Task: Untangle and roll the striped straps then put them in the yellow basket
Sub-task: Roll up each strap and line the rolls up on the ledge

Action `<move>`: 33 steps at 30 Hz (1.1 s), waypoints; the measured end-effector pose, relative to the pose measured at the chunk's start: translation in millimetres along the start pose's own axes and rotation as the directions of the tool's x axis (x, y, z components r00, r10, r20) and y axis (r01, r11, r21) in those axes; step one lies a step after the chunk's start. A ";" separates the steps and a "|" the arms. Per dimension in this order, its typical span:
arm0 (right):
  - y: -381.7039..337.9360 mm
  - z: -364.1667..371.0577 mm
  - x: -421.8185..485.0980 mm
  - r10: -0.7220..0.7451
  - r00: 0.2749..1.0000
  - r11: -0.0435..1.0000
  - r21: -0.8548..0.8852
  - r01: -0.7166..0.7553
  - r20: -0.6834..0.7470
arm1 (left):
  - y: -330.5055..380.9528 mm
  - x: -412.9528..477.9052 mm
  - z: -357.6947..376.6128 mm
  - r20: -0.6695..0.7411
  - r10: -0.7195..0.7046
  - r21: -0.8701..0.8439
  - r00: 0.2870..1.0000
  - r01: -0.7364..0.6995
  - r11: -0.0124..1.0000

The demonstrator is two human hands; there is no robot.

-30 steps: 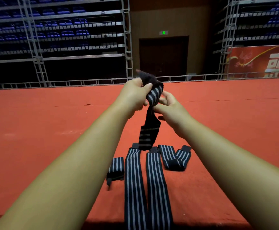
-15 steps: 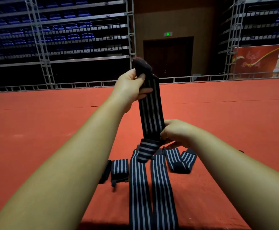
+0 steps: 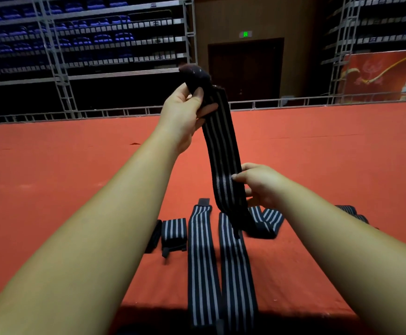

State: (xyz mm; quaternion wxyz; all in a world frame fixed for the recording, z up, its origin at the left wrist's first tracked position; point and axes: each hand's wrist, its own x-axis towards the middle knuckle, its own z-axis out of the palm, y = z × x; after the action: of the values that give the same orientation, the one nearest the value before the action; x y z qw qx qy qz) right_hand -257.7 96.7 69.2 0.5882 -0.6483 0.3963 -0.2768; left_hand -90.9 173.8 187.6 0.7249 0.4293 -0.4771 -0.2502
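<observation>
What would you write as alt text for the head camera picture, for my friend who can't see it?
Two bare hands hold one striped strap up above a red floor: the left hand grips its top end, the right hand pinches it lower down. More striped straps lie on the floor below, two stretched flat.

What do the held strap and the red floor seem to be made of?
Strap: probably woven elastic fabric, matte, dark with pale stripes; it hangs in a soft curve between the left hand and right hand, and its weave shows near the right one. Floor: seemingly a matte red carpet or mat, no gloss; material uncertain.
</observation>
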 end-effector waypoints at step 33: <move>56.4 24.5 -16.7 0.391 0.890 0.912 0.032 -0.409 0.233 | -129.3 -56.1 -24.8 0.012 -0.283 0.382 0.959 0.257 0.888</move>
State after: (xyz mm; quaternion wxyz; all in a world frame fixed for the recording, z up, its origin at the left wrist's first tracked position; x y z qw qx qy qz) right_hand -257.0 124.4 11.8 0.6986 -0.5555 0.4416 -0.0915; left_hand -85.9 161.2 45.1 0.5704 0.6139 -0.4761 -0.2668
